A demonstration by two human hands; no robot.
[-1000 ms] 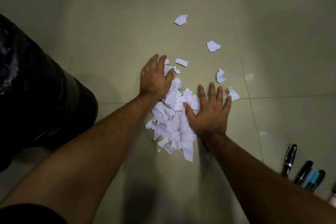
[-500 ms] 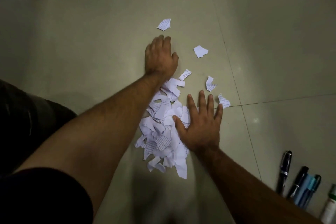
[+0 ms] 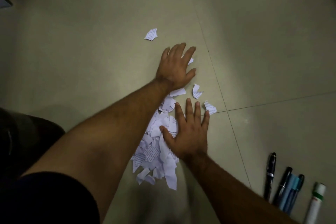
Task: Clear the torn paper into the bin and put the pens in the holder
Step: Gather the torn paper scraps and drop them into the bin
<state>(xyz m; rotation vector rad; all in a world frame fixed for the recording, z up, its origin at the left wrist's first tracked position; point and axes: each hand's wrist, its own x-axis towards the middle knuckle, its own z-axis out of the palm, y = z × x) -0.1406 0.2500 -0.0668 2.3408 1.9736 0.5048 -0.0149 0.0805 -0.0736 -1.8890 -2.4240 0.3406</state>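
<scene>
The torn-paper pile (image 3: 160, 147) lies on the floor (image 3: 91, 51), running lengthwise from near the body out toward the far scraps. The left hand (image 3: 175, 68) lies flat with spread fingers beyond the pile's far end, over one scrap (image 3: 190, 61), so the likely pull is back toward the pile. The right hand (image 3: 188, 132) presses flat on the pile's right edge. Loose scraps sit beyond the pile: one farthest (image 3: 151, 34), two to its right (image 3: 197, 92) (image 3: 210, 107). The pens (image 3: 285, 187) lie well right of the pile, with bare floor between
</scene>
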